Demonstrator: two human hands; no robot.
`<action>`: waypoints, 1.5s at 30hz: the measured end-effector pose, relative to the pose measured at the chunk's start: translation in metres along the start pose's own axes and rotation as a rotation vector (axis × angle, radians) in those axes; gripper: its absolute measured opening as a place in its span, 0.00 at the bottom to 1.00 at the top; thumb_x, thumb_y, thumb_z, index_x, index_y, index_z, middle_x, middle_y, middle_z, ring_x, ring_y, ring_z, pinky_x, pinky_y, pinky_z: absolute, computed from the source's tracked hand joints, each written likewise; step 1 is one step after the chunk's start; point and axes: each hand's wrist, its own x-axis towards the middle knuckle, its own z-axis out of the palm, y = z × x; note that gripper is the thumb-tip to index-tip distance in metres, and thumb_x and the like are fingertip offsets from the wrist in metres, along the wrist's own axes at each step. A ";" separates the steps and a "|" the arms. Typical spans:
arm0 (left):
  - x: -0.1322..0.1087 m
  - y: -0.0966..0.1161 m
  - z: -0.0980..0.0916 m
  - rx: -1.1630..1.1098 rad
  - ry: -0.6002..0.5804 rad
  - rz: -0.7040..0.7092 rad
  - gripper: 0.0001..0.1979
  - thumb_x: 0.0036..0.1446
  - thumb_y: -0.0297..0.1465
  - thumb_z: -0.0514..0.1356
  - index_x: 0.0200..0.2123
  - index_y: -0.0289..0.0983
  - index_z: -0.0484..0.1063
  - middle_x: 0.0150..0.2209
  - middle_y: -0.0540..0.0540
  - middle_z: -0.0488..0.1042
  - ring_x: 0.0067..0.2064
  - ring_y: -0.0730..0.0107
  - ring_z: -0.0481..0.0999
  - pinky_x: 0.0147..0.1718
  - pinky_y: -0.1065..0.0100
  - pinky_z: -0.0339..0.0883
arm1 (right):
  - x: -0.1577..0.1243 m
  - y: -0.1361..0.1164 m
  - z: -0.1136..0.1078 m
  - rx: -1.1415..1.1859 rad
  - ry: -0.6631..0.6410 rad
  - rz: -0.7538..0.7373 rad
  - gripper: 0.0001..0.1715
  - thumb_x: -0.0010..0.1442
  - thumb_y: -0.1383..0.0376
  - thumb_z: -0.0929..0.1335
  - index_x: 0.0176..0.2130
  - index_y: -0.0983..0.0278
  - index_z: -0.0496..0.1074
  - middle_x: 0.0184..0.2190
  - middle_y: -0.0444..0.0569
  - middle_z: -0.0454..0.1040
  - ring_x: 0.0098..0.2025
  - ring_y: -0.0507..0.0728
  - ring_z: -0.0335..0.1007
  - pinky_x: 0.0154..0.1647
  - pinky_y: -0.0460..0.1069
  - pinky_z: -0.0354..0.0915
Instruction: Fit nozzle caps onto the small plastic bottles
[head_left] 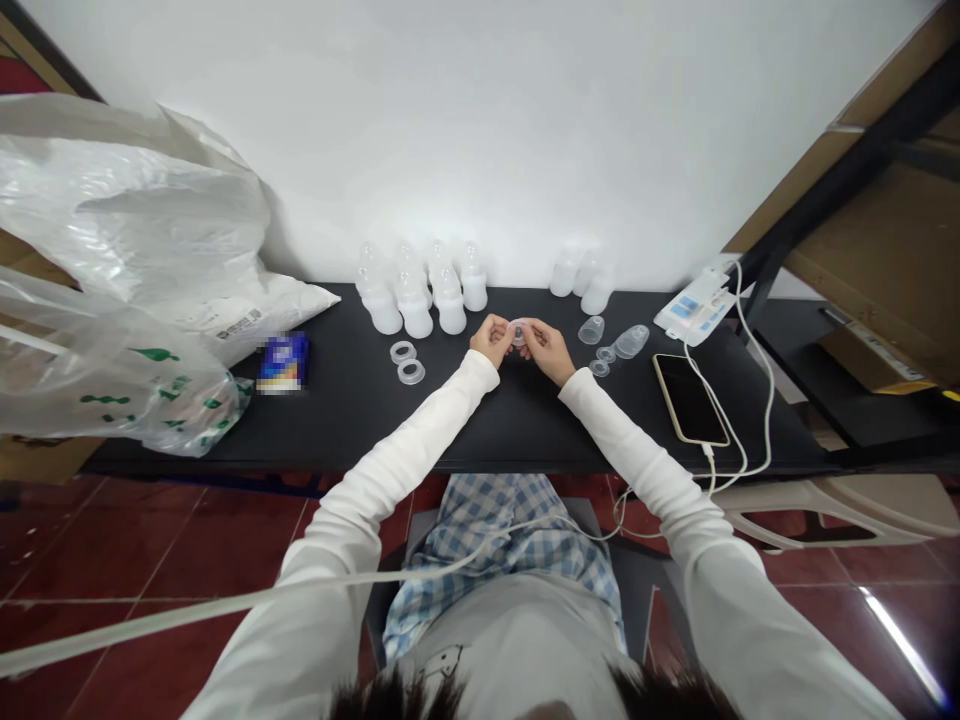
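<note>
Over the middle of the black table, my left hand (493,339) and my right hand (545,349) pinch one translucent white bottle ring (519,330) between them. Something small and clear seems to sit in its middle, partly hidden by the fingers. To the left lie two similar rings, a rear ring (403,352) and a front ring (411,372). Right of my hands are a clear dome cap (592,330), another clear cap (631,342) on its side, and small clear silicone pieces (600,367), perhaps teats.
Several white baby bottles (415,310) with clear domed caps stand by the wall. More white bottles (596,290) stand farther right. A phone (690,398) with a charging cable and a white package (695,307) lie right. Plastic bags (127,220) and a blue packet (283,362) occupy the left.
</note>
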 end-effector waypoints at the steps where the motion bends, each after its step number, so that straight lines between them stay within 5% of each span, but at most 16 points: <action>1: -0.001 0.000 0.000 0.031 0.017 0.017 0.16 0.49 0.40 0.70 0.27 0.39 0.66 0.19 0.57 0.68 0.19 0.81 0.67 0.19 0.76 0.62 | 0.000 -0.001 0.001 -0.012 0.008 -0.003 0.32 0.57 0.39 0.66 0.42 0.63 0.74 0.24 0.43 0.72 0.22 0.50 0.66 0.25 0.47 0.67; 17: 0.002 -0.003 0.001 -0.034 -0.034 0.026 0.22 0.45 0.46 0.71 0.26 0.39 0.63 0.19 0.57 0.66 0.20 0.80 0.66 0.20 0.75 0.61 | -0.006 -0.006 -0.001 -0.346 0.066 -0.153 0.21 0.64 0.48 0.63 0.40 0.62 0.73 0.25 0.45 0.74 0.25 0.52 0.69 0.29 0.47 0.65; 26: -0.001 -0.006 0.002 0.043 0.019 0.102 0.20 0.48 0.43 0.70 0.26 0.40 0.63 0.20 0.56 0.65 0.22 0.78 0.65 0.23 0.73 0.61 | 0.002 0.003 0.002 0.014 0.042 0.016 0.27 0.54 0.43 0.70 0.40 0.63 0.76 0.30 0.47 0.77 0.26 0.53 0.71 0.28 0.49 0.71; 34: 0.003 -0.010 0.000 0.092 -0.020 0.049 0.18 0.52 0.47 0.67 0.34 0.39 0.70 0.27 0.52 0.72 0.26 0.77 0.72 0.26 0.73 0.69 | -0.003 -0.003 -0.003 -0.089 0.059 -0.025 0.33 0.57 0.39 0.67 0.44 0.63 0.76 0.31 0.48 0.78 0.26 0.53 0.71 0.32 0.51 0.73; 45: -0.001 -0.007 0.000 0.244 -0.002 0.147 0.13 0.55 0.38 0.66 0.29 0.38 0.66 0.23 0.54 0.68 0.24 0.78 0.65 0.24 0.75 0.61 | -0.001 0.002 0.003 0.019 0.078 0.029 0.29 0.53 0.41 0.70 0.38 0.63 0.76 0.23 0.43 0.72 0.23 0.50 0.66 0.24 0.46 0.66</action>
